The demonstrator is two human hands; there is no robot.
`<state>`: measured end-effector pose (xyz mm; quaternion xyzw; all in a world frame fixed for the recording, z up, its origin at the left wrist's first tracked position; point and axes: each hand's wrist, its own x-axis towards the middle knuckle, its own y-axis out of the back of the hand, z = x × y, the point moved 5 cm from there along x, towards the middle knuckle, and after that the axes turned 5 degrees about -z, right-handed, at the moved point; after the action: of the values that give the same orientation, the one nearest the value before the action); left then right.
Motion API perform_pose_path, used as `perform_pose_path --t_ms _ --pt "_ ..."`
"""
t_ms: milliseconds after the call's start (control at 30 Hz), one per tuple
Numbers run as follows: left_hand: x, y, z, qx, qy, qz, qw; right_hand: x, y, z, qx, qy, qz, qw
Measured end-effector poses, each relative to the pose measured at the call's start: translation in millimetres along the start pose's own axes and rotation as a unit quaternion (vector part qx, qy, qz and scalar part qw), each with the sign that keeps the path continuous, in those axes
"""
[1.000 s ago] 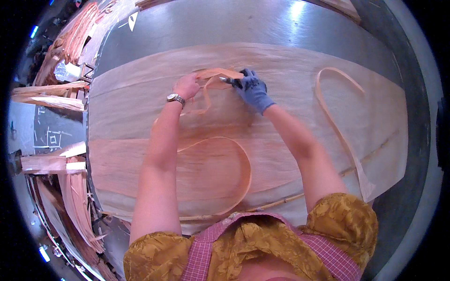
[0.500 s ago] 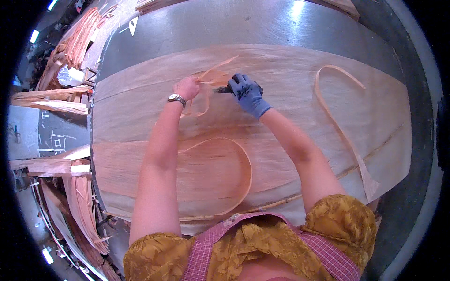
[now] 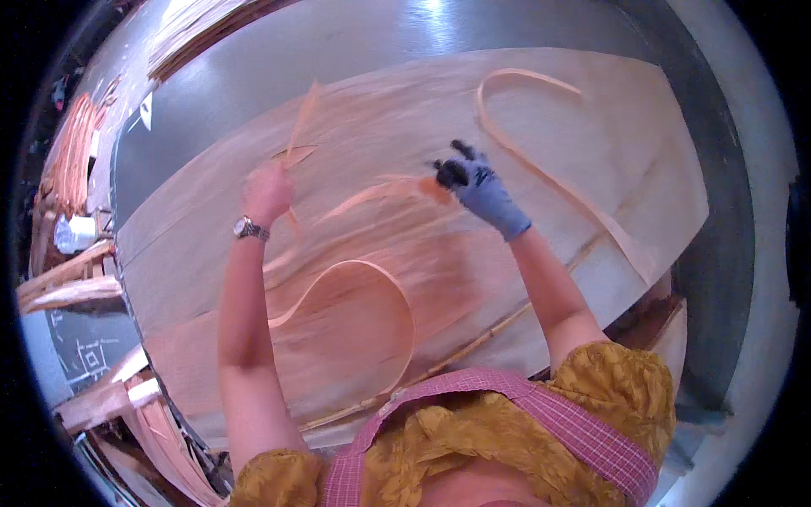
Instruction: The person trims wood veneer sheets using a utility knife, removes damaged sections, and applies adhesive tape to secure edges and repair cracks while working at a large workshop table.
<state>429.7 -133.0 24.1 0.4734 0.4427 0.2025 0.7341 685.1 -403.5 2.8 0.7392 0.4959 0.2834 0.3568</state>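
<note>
A large sheet of pale wood veneer [image 3: 583, 135] lies across the dark table. Bare and wearing a metal watch, my left hand [image 3: 269, 194] is closed on a thin veneer strip [image 3: 304, 120], which sticks up above the fist and trails below it. A narrow, leaf-shaped gap [image 3: 297, 153] shows in the sheet beside that hand. My right hand [image 3: 486, 194], in a blue glove with black fingertips, is raised over the sheet with curled, blurred fingers. Another veneer strip [image 3: 372, 194] reaches up to these fingertips; I cannot make out what they grip.
A long curled strip [image 3: 549, 173] lies on the sheet at right, and a looped strip [image 3: 412, 317] lies nearer me. Veneer stacks [image 3: 78, 152] and a white bundle [image 3: 74, 233] are at the left. The dark table [image 3: 355, 42] extends beyond the sheet's far edge.
My hands have moved apart, the left one drawing the thin strip leftward. The dark tool seen in my right hand earlier cannot be made out now. The whole view has turned and shifted.
</note>
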Motion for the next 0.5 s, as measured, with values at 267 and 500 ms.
perform_pose_path --t_ms 267,500 --pt "-46 -46 139 -0.441 -0.148 -0.106 0.879 -13 42 90 0.031 -0.193 0.079 0.978" --pt "-141 -84 196 -0.582 -0.144 -0.141 0.787 -120 38 -82 0.497 -0.158 0.000 0.853"
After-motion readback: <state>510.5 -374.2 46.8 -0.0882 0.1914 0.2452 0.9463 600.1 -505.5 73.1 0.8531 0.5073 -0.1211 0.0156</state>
